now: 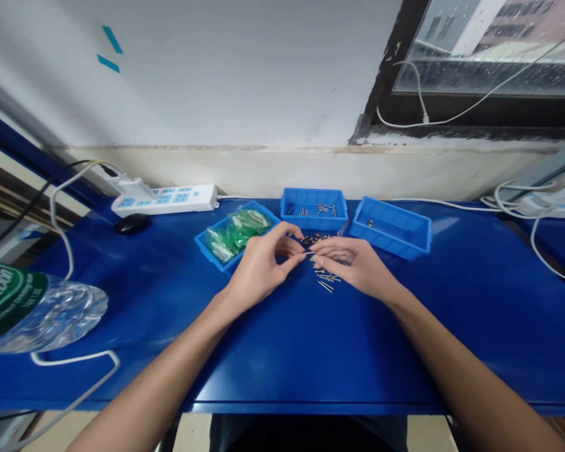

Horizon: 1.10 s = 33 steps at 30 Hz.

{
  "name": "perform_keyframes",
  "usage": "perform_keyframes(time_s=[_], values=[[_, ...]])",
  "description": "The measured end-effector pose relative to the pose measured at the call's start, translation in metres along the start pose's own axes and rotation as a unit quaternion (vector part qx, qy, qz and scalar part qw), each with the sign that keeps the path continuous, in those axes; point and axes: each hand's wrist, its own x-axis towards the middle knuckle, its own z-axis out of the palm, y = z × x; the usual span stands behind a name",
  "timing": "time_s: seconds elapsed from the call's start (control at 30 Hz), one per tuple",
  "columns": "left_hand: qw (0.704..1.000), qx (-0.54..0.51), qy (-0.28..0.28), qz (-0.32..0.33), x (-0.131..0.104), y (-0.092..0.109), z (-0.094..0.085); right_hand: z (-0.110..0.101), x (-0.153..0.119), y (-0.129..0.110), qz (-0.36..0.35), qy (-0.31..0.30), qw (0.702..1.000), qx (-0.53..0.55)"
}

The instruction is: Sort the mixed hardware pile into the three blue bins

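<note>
Between my two hands, just above the table, a thin silvery screw [309,253] lies roughly level. The fingertips of my left hand [263,257] pinch one end of it. My right hand [355,263] has its fingers closed round the other end, which they hide. Loose screws [327,282] lie on the table below my right fingers. A pile of small dark metal pieces [315,238] sits just behind my hands, partly covered by them. Behind that, a blue bin [314,221] holds several screws.
Left of my hands, a blue bin [211,246] holds green-and-clear plastic packets. At the right is another blue bin [390,242] with a small piece inside. A power strip [193,198], black mouse [132,224], large water bottle [42,311] and white cables surround the blue table [311,358].
</note>
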Motion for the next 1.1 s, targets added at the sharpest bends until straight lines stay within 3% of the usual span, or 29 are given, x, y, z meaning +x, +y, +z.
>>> perform_keyframes(time_s=[0.17,0.27,0.4,0.57,0.9,1.1], values=[[1.000,0.000,-0.015,-0.009,-0.001,-0.001,0.001,-0.003,0.000,-0.003,0.039,-0.009,0.998,0.048],[0.994,0.090,-0.062,-0.002,-0.002,-0.006,0.000,-0.007,0.000,-0.007,0.035,0.024,0.997,0.070],[0.963,0.219,-0.132,0.090,-0.004,-0.008,0.004,-0.011,0.001,-0.010,-0.016,0.074,0.988,0.133],[0.935,0.244,-0.207,0.155,-0.007,-0.005,0.015,-0.011,0.003,-0.007,-0.022,0.076,0.990,0.119],[0.926,0.313,-0.166,0.131,-0.007,-0.007,0.015,-0.012,0.001,-0.008,-0.018,0.065,0.994,0.081],[0.958,0.229,-0.151,0.081,-0.007,-0.014,0.012,-0.012,0.001,-0.005,-0.010,0.064,0.994,0.093]])
